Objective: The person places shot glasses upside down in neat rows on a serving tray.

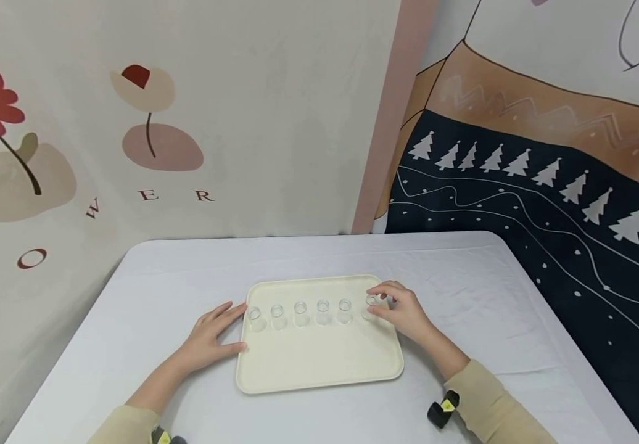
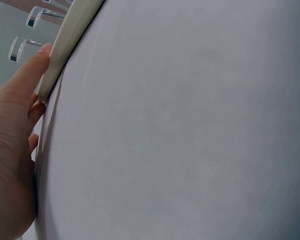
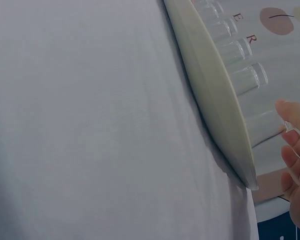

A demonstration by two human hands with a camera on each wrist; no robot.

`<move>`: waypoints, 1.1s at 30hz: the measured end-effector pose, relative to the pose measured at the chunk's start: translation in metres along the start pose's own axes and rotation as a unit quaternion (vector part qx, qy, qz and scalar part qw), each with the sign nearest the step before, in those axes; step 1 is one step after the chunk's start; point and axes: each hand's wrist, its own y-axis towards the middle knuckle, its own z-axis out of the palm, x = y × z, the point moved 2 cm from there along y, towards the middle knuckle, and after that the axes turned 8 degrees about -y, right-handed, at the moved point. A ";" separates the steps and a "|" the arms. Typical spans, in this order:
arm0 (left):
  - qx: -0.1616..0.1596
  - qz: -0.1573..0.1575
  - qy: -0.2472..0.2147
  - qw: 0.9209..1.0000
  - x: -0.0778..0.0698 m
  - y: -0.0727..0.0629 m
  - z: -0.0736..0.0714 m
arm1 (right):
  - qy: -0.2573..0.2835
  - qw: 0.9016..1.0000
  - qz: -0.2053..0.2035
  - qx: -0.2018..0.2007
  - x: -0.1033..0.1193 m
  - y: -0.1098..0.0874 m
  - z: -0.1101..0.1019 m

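Observation:
A cream tray carries several small clear glass bottles standing upright in a row across its upper half. At the right end of the row, my right hand pinches the neck of the last glass bottle between thumb and fingers; that bottle stands a wider gap away from its neighbour. My left hand rests at the tray's left edge, thumb and fingers spread and touching the rim near the leftmost bottle. In the left wrist view, the thumb lies against the tray's side.
The tray lies on a table with a white cloth. Behind the table hangs a pale curtain with flower prints, and at the right a dark cloth with white trees. Black wrist devices sit at the sleeves.

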 end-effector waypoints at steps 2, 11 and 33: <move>0.000 0.003 0.001 1.000 0.000 0.000 -0.001 | -0.006 1.000 0.004 0.005 0.000 0.000 0.000; 0.002 0.010 -0.001 1.000 -0.001 0.001 0.000 | -0.025 0.999 0.018 0.012 0.000 -0.002 0.003; 0.027 -0.005 -0.012 1.000 -0.003 0.001 -0.007 | -0.036 0.999 -0.004 0.023 0.003 -0.009 -0.022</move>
